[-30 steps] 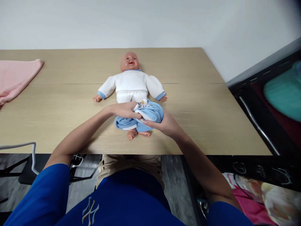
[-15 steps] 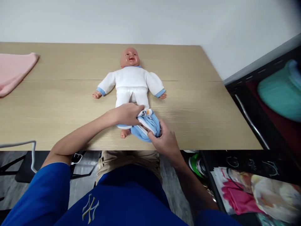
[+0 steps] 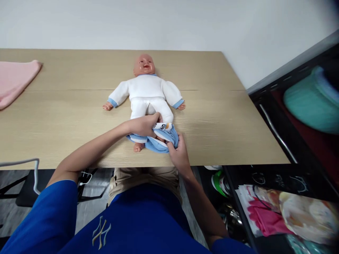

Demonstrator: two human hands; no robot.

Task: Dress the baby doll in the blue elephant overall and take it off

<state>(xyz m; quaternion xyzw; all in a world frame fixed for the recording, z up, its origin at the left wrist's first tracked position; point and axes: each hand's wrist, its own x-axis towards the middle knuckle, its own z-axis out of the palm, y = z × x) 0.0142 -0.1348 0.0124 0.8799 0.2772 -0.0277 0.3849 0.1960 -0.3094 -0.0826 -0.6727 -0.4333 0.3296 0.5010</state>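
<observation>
A baby doll (image 3: 147, 92) in a white top and white leggings lies on its back on the wooden table (image 3: 66, 116), head away from me. A bunched light-blue garment (image 3: 159, 141) with a white trim is gathered around its lower legs. My left hand (image 3: 144, 126) grips the garment's top edge at the doll's knees. Fingers closed, my right hand (image 3: 178, 151) holds the garment's right side near the table's front edge. One bare doll foot (image 3: 137, 147) pokes out below the cloth.
A pink cloth (image 3: 14, 81) lies at the table's far left. To the right stands a dark rack with a teal bundle (image 3: 312, 102) and colourful items (image 3: 278, 215) lower down. A white cable (image 3: 23, 165) hangs at the left front edge.
The blue garment has slid down the doll's legs from the hips to the shins, showing the white leggings. Both hands moved toward me with it.
</observation>
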